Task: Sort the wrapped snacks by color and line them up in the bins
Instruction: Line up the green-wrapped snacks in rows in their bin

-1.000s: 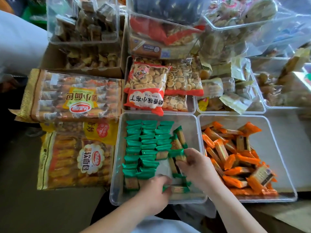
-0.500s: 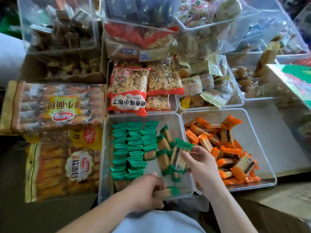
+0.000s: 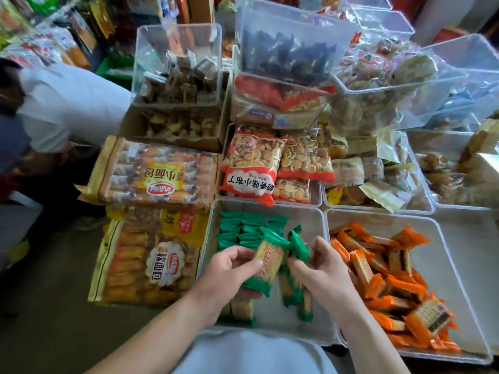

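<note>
Both your hands have come up from the near end of the green bin (image 3: 307, 220) and met above its middle. Your left grip (image 3: 232, 271) is curled round a green-wrapped snack (image 3: 267, 261), thumb on top, holding it tilted with one crimped end pointing back at you. Your right grip (image 3: 324, 268) pinches a second green snack (image 3: 298, 245) by its wrapper, just beside the first; whether the two touch is hard to tell. Under your hands, neat rows of green snacks (image 3: 243, 229) fill the far left part of the clear bin, and a few loose green ones (image 3: 291, 298) lie on its floor nearer you. The orange bin (image 3: 445, 252) stands right alongside, holding a jumbled heap of orange snacks (image 3: 391, 282).
</note>
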### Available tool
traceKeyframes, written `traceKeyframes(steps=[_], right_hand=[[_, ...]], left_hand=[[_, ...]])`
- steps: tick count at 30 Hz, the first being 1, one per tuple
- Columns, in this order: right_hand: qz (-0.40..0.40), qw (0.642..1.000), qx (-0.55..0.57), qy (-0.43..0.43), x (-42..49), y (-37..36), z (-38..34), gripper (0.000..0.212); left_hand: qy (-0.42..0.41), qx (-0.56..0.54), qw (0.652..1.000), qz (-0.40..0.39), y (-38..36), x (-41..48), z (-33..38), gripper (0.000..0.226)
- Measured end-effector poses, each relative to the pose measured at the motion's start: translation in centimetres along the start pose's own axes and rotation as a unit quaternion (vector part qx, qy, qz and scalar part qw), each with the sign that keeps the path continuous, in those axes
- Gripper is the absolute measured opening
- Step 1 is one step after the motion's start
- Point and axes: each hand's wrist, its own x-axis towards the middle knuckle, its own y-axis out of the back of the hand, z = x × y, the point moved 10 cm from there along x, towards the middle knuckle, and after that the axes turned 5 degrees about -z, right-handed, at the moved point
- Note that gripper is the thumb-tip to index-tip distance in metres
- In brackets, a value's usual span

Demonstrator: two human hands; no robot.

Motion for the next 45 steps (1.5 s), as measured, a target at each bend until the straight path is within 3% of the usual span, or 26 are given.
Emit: traceKeyframes(steps=[4, 8, 16, 22, 27, 35, 41, 45], right_hand=[[-0.072, 0.997, 0.040, -0.004, 0.2, -1.9, -0.6, 0.040], [-0.111, 0.992, 0.051, -0.025, 0.1, -1.8, -0.4, 0.027], [-0.030, 0.999, 0.038, -0.019, 0.4, 0.7, 0.8, 0.050], [-0.027, 0.997, 0.065, -0.020, 0.5, 0.8, 1.8, 0.031], [0.020, 0.996, 0.064, -0.063, 0.8, 1.5, 2.2, 0.039], [-0.067, 0.992, 0.088, -0.062, 0.9, -1.2, 1.4, 0.018], [-0.087, 0.994, 0.052, -0.035, 1.0, -2.1, -0.2, 0.035], [-0.068, 0.997, 0.004, -0.029, 1.7, -1.9, 0.3, 0.030]], left_hand=[[-0.014, -0.015, 1.000, -0.005, -0.3, -0.3, 0.6, 0.023], [-0.022, -0.015, 1.000, 0.005, -0.1, -0.2, 0.3, 0.024], [-0.032, 0.000, 0.999, 0.028, -0.2, 0.4, -0.1, 0.021], [-0.029, -0.015, 0.999, 0.039, 0.3, 0.5, -0.7, 0.021], [-0.036, -0.042, 0.997, 0.056, 0.9, 0.4, -0.8, 0.021], [-0.069, 0.071, 0.993, 0.061, 0.2, 0.4, 0.1, 0.016], [-0.103, 0.154, 0.982, 0.033, -0.1, 0.6, 0.8, 0.017], [-0.133, 0.190, 0.972, 0.026, -0.4, 0.9, 1.4, 0.020]])
